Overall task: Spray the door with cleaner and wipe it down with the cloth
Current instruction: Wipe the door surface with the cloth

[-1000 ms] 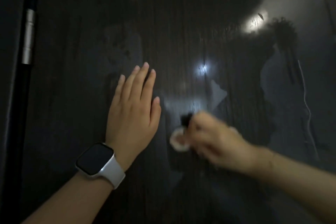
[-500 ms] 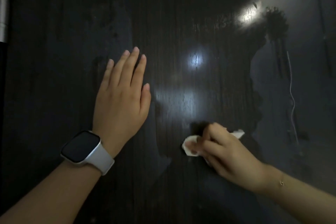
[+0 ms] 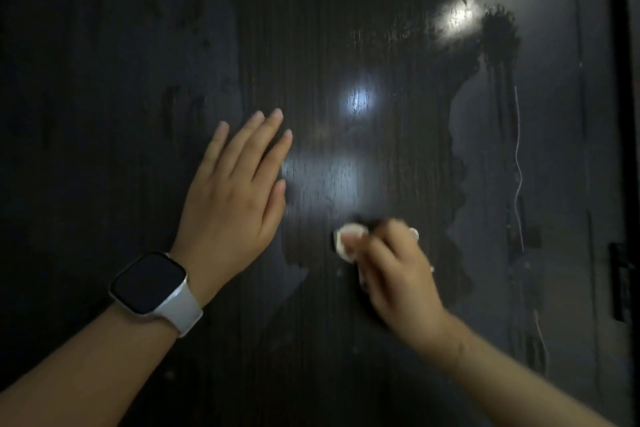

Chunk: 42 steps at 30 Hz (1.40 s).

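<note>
A dark wood-grain door point(image 3: 311, 45) fills the view, with wet patches and streaks of cleaner across it. My left hand point(image 3: 232, 198) lies flat on the door with straight fingers; a white-banded watch is on its wrist. My right hand point(image 3: 391, 267), blurred by motion, grips a small white cloth point(image 3: 348, 241) and presses it against the door just right of my left hand. Most of the cloth is hidden under my fingers. No spray bottle is in view.
Runs of liquid trail down the door's right part point(image 3: 517, 163) below a bright reflection point(image 3: 457, 15). The door's right edge and a dark fitting point(image 3: 621, 281) show at the far right.
My right hand swept the cloth to the right and has come back a little leftward. The view has shifted right, so the hinge at the left is gone. My left hand stays flat.
</note>
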Tool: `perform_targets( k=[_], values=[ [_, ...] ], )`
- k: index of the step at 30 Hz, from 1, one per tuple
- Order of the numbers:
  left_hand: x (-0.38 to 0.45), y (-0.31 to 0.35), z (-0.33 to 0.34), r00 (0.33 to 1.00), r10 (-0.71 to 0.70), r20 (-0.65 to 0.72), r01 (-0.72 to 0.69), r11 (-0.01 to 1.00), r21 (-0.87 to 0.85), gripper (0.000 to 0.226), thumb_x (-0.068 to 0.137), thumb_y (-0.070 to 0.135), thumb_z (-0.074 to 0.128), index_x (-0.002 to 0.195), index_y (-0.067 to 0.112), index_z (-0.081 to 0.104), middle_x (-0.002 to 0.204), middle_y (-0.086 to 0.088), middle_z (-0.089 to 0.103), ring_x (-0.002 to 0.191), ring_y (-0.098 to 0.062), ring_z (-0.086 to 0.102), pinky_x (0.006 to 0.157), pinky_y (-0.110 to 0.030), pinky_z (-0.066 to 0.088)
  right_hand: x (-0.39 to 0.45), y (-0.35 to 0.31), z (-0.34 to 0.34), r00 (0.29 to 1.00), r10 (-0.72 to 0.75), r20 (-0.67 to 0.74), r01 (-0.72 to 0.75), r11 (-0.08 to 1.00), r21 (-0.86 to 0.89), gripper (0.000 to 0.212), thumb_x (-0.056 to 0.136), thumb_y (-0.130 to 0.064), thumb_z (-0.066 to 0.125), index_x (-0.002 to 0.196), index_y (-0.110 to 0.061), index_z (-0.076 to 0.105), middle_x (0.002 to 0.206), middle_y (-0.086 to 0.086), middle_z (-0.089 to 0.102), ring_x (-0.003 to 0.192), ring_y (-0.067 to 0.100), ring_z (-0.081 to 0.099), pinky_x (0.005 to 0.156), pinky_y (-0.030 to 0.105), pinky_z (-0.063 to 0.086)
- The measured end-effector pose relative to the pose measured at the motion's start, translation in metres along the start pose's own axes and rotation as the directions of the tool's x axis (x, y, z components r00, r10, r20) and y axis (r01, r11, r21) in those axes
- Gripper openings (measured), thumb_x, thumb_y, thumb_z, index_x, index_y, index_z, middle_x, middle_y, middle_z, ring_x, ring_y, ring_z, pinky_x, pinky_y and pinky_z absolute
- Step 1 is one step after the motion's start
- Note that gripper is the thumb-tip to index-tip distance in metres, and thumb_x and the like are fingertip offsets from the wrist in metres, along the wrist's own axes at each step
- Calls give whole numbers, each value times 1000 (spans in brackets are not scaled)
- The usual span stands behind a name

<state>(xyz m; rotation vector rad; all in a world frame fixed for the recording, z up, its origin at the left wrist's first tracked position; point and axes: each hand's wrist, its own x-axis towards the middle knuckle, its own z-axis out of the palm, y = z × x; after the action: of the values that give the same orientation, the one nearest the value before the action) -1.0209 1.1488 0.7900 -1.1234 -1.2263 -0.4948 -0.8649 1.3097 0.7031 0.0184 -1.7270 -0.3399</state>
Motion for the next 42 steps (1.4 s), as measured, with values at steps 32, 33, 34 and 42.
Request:
perform_targets(
  k=[32, 33, 34, 42],
  values=[
    [-113, -14, -26, 967, -238, 89, 242, 969, -48, 50, 99, 19, 41, 148, 7, 36, 157, -10, 30, 148, -23, 21, 123, -45, 10, -86, -68, 24, 965, 261, 4, -257, 945, 205, 28, 91, -7, 58, 118, -9, 67, 98, 2, 48, 88, 12, 48, 79, 12, 37],
    [-114, -14, -24, 972, -219, 88, 222, 975, -26, 49, 100, 19, 41, 148, 7, 37, 157, -11, 30, 148, -24, 23, 122, -46, 12, -76, -62, 22, 967, 252, -31, -243, 954, 174, 27, 91, -4, 59, 115, -8, 68, 100, 1, 48, 90, 13, 48, 81, 12, 36],
    [-115, -14, -22, 975, -206, 86, 208, 978, -8, 49, 100, 18, 41, 148, 8, 37, 157, -11, 31, 147, -25, 23, 122, -47, 13, -63, -55, 20, 950, 300, -89, -284, 946, 156, 24, 90, -1, 62, 112, -5, 70, 100, 1, 48, 91, 13, 47, 81, 12, 36],
    [-117, -15, -20, 967, -253, 23, 253, 967, -25, 50, 100, 17, 39, 148, 5, 36, 157, -12, 30, 148, -25, 23, 122, -47, 16, -80, -131, 62, 995, 90, 50, -99, 963, 250, 25, 95, -6, 53, 115, -3, 67, 103, -1, 49, 93, 17, 49, 83, 21, 37]
  ],
)
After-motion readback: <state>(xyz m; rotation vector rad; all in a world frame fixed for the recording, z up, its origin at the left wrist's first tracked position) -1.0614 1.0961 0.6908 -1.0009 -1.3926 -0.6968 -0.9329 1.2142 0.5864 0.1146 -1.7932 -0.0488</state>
